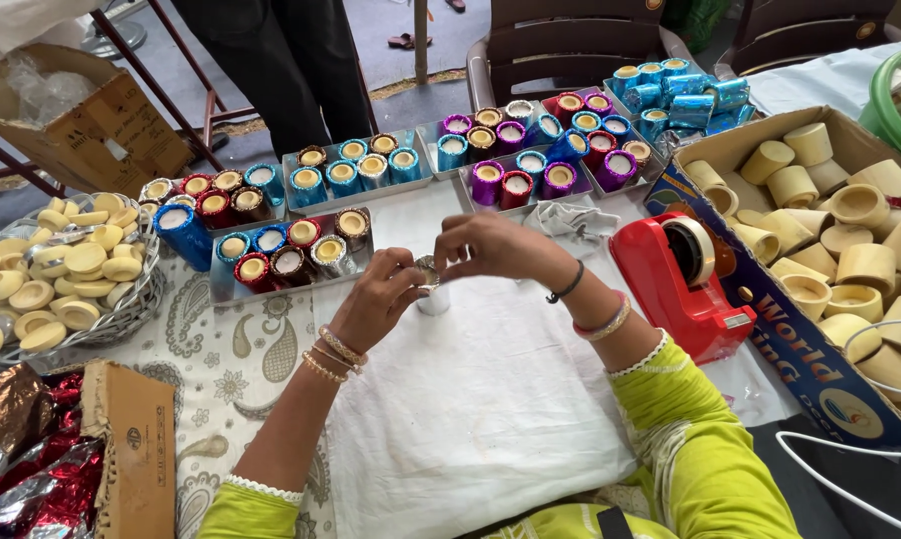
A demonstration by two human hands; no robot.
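Observation:
Both of my hands meet over a white cloth (470, 399) at the table's middle. Between them stands a small cup-shaped candle holder wrapped in silver foil (431, 292). My left hand (378, 297) grips its left side with curled fingers. My right hand (490, 246) comes in from above right, fingertips pinching the foil at the cup's rim. Much of the cup is hidden by my fingers. Both wrists wear bangles; my sleeves are lime green.
Metal trays of foil-wrapped cups (291, 250) line the table's back. A wire basket of pale wax discs (61, 279) stands left, a red tape dispenser (685, 279) right, beside a cardboard box of bare cups (850, 250). Foil sheets (21, 459) lie bottom left. A person stands behind the table.

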